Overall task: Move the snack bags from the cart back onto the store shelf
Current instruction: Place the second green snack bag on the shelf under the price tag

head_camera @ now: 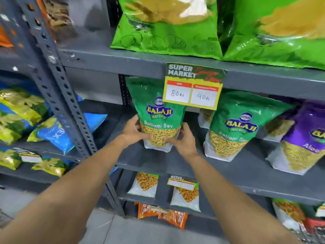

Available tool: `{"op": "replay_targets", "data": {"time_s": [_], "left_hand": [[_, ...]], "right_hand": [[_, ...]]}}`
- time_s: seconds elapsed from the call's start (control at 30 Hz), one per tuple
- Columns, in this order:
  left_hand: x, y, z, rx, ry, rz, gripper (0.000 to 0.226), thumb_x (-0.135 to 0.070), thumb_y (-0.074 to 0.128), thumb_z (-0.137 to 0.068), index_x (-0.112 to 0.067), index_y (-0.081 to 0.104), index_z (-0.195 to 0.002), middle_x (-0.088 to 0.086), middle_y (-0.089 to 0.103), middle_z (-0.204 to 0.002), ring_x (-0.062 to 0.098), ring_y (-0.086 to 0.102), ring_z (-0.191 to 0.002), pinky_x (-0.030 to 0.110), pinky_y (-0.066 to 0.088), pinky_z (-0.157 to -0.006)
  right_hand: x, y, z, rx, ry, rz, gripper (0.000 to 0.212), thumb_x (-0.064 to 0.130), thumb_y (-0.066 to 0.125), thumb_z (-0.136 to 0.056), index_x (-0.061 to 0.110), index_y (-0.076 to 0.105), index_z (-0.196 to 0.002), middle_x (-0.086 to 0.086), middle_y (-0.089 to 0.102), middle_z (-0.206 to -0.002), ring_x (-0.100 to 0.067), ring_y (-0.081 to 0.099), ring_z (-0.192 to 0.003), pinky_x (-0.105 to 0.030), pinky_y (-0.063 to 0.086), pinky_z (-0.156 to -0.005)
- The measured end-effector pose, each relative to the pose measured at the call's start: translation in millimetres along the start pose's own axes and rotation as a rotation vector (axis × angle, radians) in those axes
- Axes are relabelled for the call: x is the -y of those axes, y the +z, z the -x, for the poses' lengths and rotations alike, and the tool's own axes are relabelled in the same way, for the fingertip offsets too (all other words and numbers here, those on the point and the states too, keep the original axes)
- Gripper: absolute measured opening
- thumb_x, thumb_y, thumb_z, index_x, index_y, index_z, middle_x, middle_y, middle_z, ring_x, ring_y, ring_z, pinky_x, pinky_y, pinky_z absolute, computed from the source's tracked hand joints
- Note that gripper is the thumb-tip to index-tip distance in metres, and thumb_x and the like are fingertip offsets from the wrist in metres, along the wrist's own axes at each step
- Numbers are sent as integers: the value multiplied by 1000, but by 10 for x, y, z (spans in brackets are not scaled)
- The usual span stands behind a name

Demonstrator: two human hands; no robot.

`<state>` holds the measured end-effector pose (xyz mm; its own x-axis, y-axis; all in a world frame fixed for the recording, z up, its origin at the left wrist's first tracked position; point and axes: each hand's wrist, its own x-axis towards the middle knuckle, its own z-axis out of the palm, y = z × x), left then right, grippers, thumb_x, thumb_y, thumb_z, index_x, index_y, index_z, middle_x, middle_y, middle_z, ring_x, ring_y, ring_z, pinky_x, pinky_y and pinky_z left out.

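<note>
ratlami sev bag (159, 117) stands upright on the grey middle shelf (228, 171), under the yellow price tag (192, 88). left hand (135, 131) and right hand (182, 138) clasp its lower sides, fingers curled onto the clear window. a second ratlami sev bag (233, 127) stands near on the right.

Supermkt aisle: price tag (193, 87), snack bags (230, 124) on steel shelf (228, 166).
</note>
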<state>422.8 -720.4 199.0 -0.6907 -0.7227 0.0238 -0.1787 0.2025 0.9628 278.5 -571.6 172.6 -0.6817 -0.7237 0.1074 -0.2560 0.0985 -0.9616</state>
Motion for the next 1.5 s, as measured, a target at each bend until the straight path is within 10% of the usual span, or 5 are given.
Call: {"op": "replay_targets", "data": {"time_s": [0.37,0.53,0.97,1.2,1.5], "left_hand": [[104,-137,-42,-5,-18,115,81,-21,86,-51,-25,46,-121,-1,60,-115,16,59,-105,32,50,-91],[55,-296,-42,38,73,107,76,-7,85,-59,-23,48,-123,4,57,-121,20,59,-107,31,52,-86],[73,-439,-175,128,125,93,65,-2,78,-68,-14,46,-124,10,61,-108,22,62,-91,32,55,-83],[-194,-527,-306,-22,53,259,15,-7,55,-90,-21,59,-86,-5,61,-85,5,61,-79,34,51,-81],[237,-305,-41,236,-68,144,36,-21,68,-81,-26,52,-114,6,55,-124,25,58,-109,45,52,-88]], "right_hand": [[-129,-156,-58,-42,15,-206,65,22,82,-70,20,49,-126,-4,57,-132,-19,54,-120,-38,46,-102],[-22,-194,-43,119,-23,-174,66,0,77,-72,25,46,-124,4,62,-116,-9,63,-104,-18,53,-80],[65,22,-10,-10,18,-18,49,7,81,-69,18,54,-108,-9,67,-105,-20,64,-91,-38,56,-85],[546,-84,-107,-248,-3,-257,17,13,67,-86,24,58,-94,2,64,-87,-13,61,-83,-26,51,-67],[-13,154,89,59,166,-27,61,4,83,-66,17,52,-117,-1,66,-113,-22,62,-106,-42,54,-93]]}}
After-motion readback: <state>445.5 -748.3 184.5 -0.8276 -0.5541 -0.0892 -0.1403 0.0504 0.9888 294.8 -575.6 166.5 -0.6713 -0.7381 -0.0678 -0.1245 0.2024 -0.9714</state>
